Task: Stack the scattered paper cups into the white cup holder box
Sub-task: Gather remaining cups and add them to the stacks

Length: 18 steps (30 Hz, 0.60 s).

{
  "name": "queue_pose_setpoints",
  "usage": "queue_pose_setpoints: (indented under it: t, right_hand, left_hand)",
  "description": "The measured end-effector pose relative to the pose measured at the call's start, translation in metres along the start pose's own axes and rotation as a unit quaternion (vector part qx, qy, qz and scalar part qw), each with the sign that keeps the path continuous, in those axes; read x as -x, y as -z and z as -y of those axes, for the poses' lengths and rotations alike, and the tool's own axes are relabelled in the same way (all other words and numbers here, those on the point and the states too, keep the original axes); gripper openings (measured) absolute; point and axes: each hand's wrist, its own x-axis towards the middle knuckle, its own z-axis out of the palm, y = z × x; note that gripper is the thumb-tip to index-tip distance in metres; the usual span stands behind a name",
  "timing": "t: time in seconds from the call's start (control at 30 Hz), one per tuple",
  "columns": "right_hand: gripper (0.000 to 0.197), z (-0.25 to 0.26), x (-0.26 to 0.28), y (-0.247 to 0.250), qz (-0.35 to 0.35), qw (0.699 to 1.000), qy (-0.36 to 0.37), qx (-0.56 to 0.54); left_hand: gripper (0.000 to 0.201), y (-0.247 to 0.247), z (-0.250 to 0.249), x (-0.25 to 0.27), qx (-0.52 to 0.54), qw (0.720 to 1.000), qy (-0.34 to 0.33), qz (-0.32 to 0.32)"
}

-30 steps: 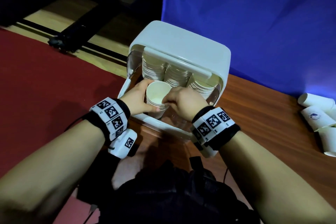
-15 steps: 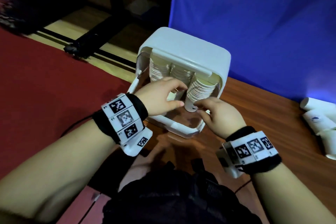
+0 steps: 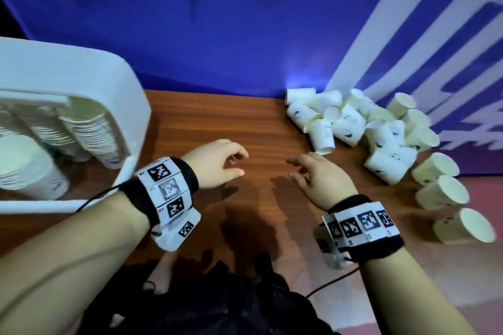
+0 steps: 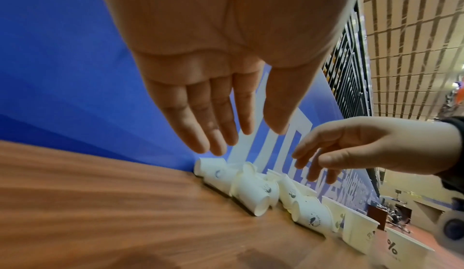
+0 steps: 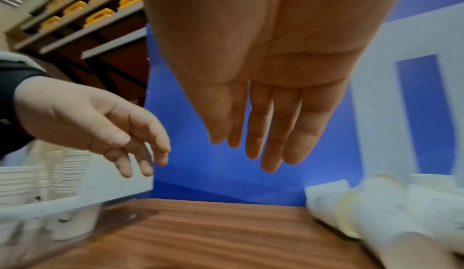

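The white cup holder box [image 3: 119, 81] stands at the left of the wooden table, holding several rows of nested paper cups [image 3: 89, 133]. A heap of scattered white paper cups [image 3: 353, 119] lies at the right against the blue backdrop, also seen in the left wrist view as cups [image 4: 253, 190]. My left hand [image 3: 217, 163] hovers over the table's middle, fingers relaxed and holding nothing. My right hand [image 3: 315, 177] hovers beside it, fingers straight and empty, a short way left of the heap. Both palms show empty in the wrist views: left hand [image 4: 226, 114], right hand [image 5: 258, 124].
A blue backdrop [image 3: 217, 22] with white lettering walls off the table's far side. Bare wooden tabletop [image 3: 217, 117] lies between the box and the heap. More cups [image 3: 441, 193] lie near the right edge. A dark bag [image 3: 217, 302] sits below my arms.
Both hands have left the box and moved right over the table toward the cup heap. The view has swung right. The cup held a second ago is no longer in my hands.
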Motion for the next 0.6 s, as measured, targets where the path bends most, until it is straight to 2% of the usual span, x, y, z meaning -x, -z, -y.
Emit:
queue_pose_setpoints:
  t: [0.17,0.37,0.5,0.6]
  right_hand:
    - [0.030,-0.122,-0.004,0.034,-0.037,0.995,-0.090,-0.013]
    - [0.032,-0.240,-0.033,0.058,-0.040,0.971,-0.235,-0.017]
    - [0.037,-0.282,-0.039,0.048,-0.006,0.937,-0.346,-0.047]
    - [0.035,-0.294,-0.042,0.031,-0.009,0.920,-0.375,-0.111]
  left_hand:
    - [0.033,-0.040,-0.058,-0.086,-0.012,1.000,0.019,0.019]
    - [0.041,-0.077,-0.105,-0.189,-0.021,0.997,0.074,-0.015]
    - [0.055,-0.095,-0.108,-0.245,-0.037,0.992,0.118,-0.024]
    - [0.058,-0.106,-0.105,-0.277,-0.052,0.989,0.138,-0.026]
